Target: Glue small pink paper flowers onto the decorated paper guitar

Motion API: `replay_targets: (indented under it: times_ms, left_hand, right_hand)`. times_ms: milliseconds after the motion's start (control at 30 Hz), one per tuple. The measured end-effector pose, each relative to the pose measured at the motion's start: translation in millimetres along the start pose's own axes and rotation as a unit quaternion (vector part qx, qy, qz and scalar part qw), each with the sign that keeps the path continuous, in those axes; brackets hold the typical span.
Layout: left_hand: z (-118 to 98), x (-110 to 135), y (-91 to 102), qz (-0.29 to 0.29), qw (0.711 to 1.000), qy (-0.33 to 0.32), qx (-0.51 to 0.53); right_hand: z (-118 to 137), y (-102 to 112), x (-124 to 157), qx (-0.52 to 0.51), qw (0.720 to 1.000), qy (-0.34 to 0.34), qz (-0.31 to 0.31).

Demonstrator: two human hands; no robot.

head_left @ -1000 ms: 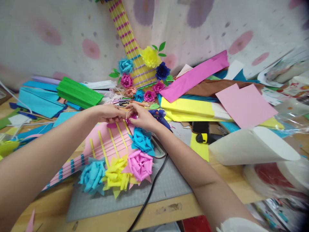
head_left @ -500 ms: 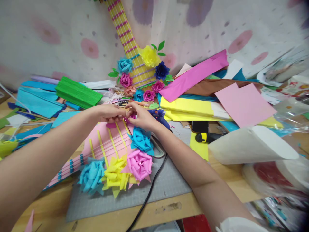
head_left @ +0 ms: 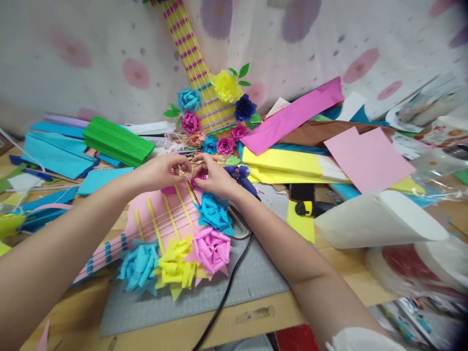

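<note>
My left hand hovers over the far end of a pink paper guitar, its fingers curled and fingertips pinched close to those of my right hand. What the left fingertips pinch is too small to make out. Bent around a small piece of magenta paper, my right hand partly hides it. Yellow strips and thin strings cross the guitar. Along its near side sit a blue paper flower, a yellow one, a pink one and another blue flower below my right hand.
A blue glue gun lies right of my right hand; a black cable runs over the grey cutting mat. A yellow paper guitar stands behind. Paper sheets, a green crepe roll and a white roll surround the work.
My left hand's fingers have loosened and arched, with a gap showing between them. My right hand stays in nearly the same place. The guitar and flowers have not moved.
</note>
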State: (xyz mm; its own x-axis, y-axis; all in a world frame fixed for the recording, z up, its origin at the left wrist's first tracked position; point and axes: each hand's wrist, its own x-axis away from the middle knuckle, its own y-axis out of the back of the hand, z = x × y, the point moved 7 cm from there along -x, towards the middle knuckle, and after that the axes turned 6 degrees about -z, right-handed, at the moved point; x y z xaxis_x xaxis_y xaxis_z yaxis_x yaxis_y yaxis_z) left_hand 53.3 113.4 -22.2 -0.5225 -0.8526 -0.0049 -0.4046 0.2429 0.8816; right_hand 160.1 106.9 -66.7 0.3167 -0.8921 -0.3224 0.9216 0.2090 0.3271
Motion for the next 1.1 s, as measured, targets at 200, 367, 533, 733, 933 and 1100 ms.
replay_targets:
  times_ms: [200,367,533,733,933,1100]
  left_hand:
    - [-1.2,-2.4,-1.6,0.000,0.996,-0.048,-0.081]
    - [1.2,-2.3,-6.3,0.009,0.992,-0.075,-0.098]
    - [0.0,-1.9,-8.8,0.012,0.990,-0.099,-0.097]
    - [0.5,-0.8,-9.0,0.000,0.992,-0.095,-0.079]
    - [2.8,-1.2,-11.9,0.001,0.994,-0.096,-0.054]
    - [9.9,4.4,-3.7,-0.075,0.996,-0.055,-0.001]
  right_hand:
    - [-0.4,-0.8,-0.2,-0.006,1.000,-0.005,-0.001]
    - [-0.6,-1.2,-0.8,0.000,1.000,-0.003,0.000]
    - [-0.8,-1.7,-1.0,-0.004,1.000,0.004,-0.003]
    - [0.2,-1.9,-1.3,-0.011,1.000,0.009,-0.001]
    - [-1.2,-3.0,-1.0,-0.008,1.000,0.007,-0.002]
    - [11.7,2.2,2.1,-0.007,0.999,0.043,-0.001]
